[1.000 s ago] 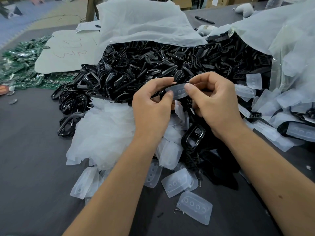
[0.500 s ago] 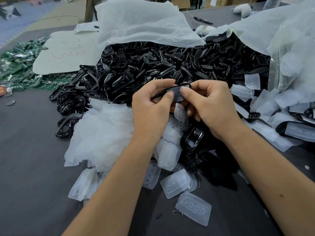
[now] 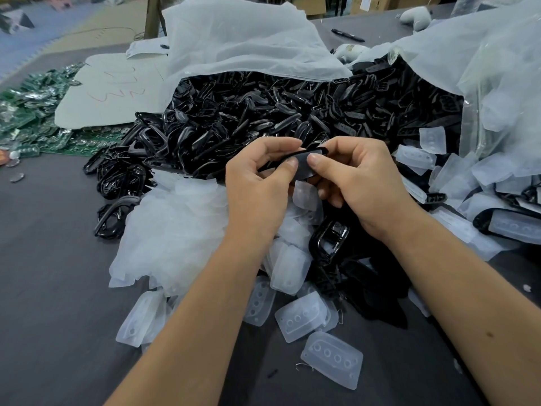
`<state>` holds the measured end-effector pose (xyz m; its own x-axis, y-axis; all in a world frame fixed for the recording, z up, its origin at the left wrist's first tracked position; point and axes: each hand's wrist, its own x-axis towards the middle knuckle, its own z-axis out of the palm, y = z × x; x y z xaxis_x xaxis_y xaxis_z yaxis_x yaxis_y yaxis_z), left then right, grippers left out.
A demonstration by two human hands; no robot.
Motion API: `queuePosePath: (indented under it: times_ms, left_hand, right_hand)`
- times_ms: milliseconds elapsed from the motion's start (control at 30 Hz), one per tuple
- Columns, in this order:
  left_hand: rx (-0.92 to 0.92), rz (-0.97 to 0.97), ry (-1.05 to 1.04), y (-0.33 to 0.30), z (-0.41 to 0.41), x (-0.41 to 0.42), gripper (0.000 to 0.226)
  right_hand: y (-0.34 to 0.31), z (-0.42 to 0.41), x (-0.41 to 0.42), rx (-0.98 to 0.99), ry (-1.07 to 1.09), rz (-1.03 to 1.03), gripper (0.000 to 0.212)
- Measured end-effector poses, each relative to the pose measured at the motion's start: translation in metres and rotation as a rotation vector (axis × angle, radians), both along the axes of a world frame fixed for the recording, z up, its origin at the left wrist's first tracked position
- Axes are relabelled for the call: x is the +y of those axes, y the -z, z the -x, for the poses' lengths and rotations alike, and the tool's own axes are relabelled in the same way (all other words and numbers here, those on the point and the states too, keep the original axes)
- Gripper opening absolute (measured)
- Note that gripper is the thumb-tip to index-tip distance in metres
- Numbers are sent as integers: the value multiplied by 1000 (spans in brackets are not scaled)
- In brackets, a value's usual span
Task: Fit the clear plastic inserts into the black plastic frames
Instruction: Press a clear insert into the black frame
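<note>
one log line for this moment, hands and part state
left hand: pinches black frame | right hand: pinches same frame | clear insert: under both thumbs, seating unclear | stage: fitting

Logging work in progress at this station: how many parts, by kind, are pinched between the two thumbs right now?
Black frame: 1
Clear insert: 1
Total: 2

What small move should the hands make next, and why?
Probably press both thumbs down to seat the clear insert in the black frame: the left hand and right hand pinch both, and the insert looks not fully seated.
</note>
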<state>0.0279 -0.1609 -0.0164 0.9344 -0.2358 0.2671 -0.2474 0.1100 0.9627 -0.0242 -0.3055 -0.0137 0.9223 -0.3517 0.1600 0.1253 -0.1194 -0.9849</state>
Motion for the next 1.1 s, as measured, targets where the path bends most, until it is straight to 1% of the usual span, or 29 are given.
queuePosePath:
  times_ms: [100, 267, 400, 600, 800, 967, 1033, 1100]
  left_hand:
    - [-3, 4, -8, 1, -1, 0, 20]
    - [-14, -6, -15, 2, -2, 0, 19]
    - [-30, -10, -3, 2, -2, 0, 19]
    - [-54, -25, -4, 1, -2, -1, 19]
    - [36, -70, -47, 2, -3, -1, 12]
    - [57, -108, -65, 1, -3, -2, 17]
    - [57, -110, -72, 1, -4, -2, 18]
    - [59, -111, -77, 1, -4, -1, 19]
  right_hand:
    - [-1, 0, 0, -8, -29, -13, 11]
    - [-2, 0, -2, -2, -66, -38, 17]
    - [-1, -1, 0, 5, -35, -49, 17]
    - [0, -1, 2, 3, 9, -31, 24]
    - [-1, -1, 2, 9, 41, -28, 29]
    - [-3, -2, 2, 19, 21, -62, 38]
    - [-2, -2, 2, 18, 12, -73, 37]
    - [-2, -2, 1, 18, 7, -72, 32]
